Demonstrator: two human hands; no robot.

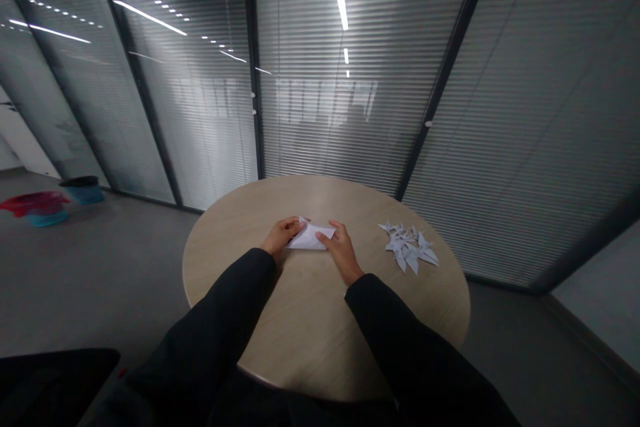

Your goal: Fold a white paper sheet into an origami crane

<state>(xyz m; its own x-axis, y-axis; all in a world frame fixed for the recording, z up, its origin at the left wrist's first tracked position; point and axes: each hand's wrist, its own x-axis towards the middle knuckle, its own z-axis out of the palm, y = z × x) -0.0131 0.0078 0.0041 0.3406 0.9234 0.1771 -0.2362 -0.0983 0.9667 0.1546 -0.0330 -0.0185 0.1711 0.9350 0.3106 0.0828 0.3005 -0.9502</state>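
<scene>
Dark-sleeved left hand [283, 236] and right hand [342, 247], fingers curled, pinching opposite ends of folded white paper [311, 237], long axis running left to right, peak at its left end pointing away, over round wooden table [320, 327], blinds [345, 133] beyond.

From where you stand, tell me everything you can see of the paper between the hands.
The paper is a thin, white sheet, folded, with a pointed tip sticking up at its left end and a straight lower edge. It looks flat and matte, with no printing that I can make out. It is held near the middle of the round table, the left hand gripping its left end and the right hand its right. The fingers hide parts of both ends.
</scene>
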